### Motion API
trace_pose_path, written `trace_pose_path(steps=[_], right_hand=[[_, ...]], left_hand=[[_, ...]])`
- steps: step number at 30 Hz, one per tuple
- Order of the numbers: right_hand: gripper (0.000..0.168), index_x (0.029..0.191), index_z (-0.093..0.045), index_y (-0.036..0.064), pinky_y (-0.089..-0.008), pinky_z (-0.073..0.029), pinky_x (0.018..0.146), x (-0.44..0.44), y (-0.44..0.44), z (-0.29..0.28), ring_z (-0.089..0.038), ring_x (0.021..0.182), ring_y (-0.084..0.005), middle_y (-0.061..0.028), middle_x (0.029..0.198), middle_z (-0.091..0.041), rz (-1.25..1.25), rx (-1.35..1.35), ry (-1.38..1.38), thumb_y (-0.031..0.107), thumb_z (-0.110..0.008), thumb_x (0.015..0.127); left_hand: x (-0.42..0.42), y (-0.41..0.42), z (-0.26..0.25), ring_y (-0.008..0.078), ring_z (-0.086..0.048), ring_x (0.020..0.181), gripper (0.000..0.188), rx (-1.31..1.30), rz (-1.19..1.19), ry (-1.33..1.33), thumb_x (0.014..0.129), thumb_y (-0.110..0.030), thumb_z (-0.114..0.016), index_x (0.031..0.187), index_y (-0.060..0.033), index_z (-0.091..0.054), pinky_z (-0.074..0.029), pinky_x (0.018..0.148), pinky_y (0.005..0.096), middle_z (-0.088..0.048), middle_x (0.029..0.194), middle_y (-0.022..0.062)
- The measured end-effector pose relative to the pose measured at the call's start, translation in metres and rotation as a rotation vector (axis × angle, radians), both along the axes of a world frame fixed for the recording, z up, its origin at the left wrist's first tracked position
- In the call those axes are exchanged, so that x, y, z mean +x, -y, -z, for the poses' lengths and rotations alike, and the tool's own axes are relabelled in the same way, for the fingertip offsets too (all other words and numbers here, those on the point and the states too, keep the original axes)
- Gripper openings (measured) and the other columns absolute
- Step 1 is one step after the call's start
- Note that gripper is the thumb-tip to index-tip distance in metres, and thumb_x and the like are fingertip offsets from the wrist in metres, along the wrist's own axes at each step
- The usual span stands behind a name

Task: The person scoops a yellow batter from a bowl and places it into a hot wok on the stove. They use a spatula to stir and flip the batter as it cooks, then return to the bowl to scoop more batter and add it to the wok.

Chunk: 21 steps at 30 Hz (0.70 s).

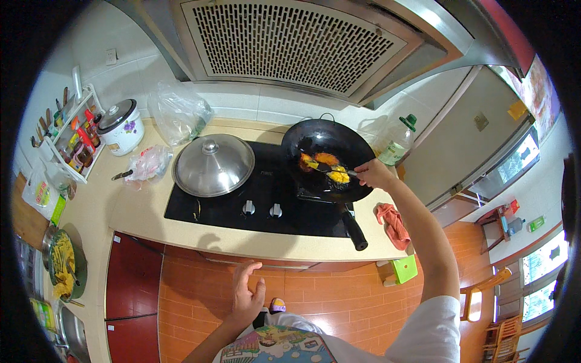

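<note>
A black wok [313, 136] sits on the right side of the black glass cooktop [227, 218], its handle pointing toward me. Inside it lie several orange and yellow pieces of food [327, 159]. My right hand [374, 174] is at the wok's right edge, closed around the handle of a dark utensil [323, 168]; the utensil's working end is among the food, beside a yellow lump [339, 175]. My left hand [248, 290] hangs in front of the counter with its fingers apart and nothing in it. A domed steel lid [218, 174] covers the cooktop's left side.
Behind the wok stands a plastic bottle [395, 145] with a green cap. An orange cloth [393, 226] lies right of the wok handle. Plastic bags, a white ceramic pot [122, 136] and a condiment rack [75, 140] stand left. A green bowl [81, 267] holds yellow food. The range hood [290, 45] overhangs.
</note>
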State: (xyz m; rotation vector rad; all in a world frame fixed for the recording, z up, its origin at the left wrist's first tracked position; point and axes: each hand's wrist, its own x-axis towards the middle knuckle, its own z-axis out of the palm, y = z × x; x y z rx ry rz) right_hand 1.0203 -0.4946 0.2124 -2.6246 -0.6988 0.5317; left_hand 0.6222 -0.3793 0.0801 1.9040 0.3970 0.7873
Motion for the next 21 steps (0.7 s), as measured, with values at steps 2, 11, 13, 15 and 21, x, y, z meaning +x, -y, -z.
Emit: trace_pose_path(steps=[2,11,13,15,21], right_hand=[[0.024,0.1,-0.067,0.008,-0.0273,-0.05,0.053,-0.001,0.004,0.012,-0.061,0.055,-0.0131,-0.0065,0.065,-0.065,0.023,0.013,-0.016,0.015,-0.06,0.077],[0.02,0.087,-0.069,0.006,-0.0328,-0.051,0.075,-0.012,0.005,0.028,-0.064,0.074,-0.0289,-0.0172,0.08,-0.065,-0.168,-0.01,0.231,0.014,-0.06,0.071],[0.021,0.087,-0.069,0.006,-0.033,-0.051,0.075,-0.014,0.002,0.023,-0.064,0.074,-0.0284,-0.0175,0.08,-0.065,-0.221,-0.037,0.301,0.012,-0.058,0.07],[0.022,0.087,-0.069,0.006,-0.0325,-0.051,0.074,-0.013,0.001,0.024,-0.065,0.073,-0.0274,-0.0168,0.079,-0.065,-0.238,0.009,0.333,0.012,-0.059,0.07],[0.022,0.088,-0.069,0.004,-0.0299,-0.052,0.068,-0.022,-0.003,-0.004,-0.066,0.064,-0.0217,-0.0146,0.071,-0.066,-0.002,0.085,0.118,0.01,-0.058,0.07]], left_hand=[[0.001,0.003,0.001,0.0263,-0.047,0.106,0.032,-0.017,0.005,0.006,0.077,0.002,-0.055,0.108,-0.0042,-0.05,-0.039,0.088,0.0343,-0.05,0.111,0.0134],[0.004,0.009,0.001,0.0291,-0.047,0.105,0.033,-0.051,0.019,0.002,0.075,0.002,-0.054,0.107,-0.0031,-0.051,-0.037,0.089,0.0364,-0.05,0.111,0.0149],[0.006,0.009,0.001,0.0286,-0.047,0.104,0.033,-0.042,0.016,0.002,0.074,0.002,-0.055,0.107,-0.0029,-0.051,-0.038,0.088,0.0362,-0.051,0.111,0.0147],[0.006,0.009,0.0,0.0284,-0.048,0.103,0.033,-0.05,0.022,0.002,0.074,0.003,-0.055,0.106,-0.0026,-0.051,-0.038,0.088,0.0359,-0.051,0.11,0.0145],[0.006,0.005,-0.004,0.0283,-0.049,0.101,0.033,-0.057,0.02,0.014,0.074,0.003,-0.055,0.106,-0.0029,-0.051,-0.039,0.086,0.0349,-0.052,0.108,0.0147]])
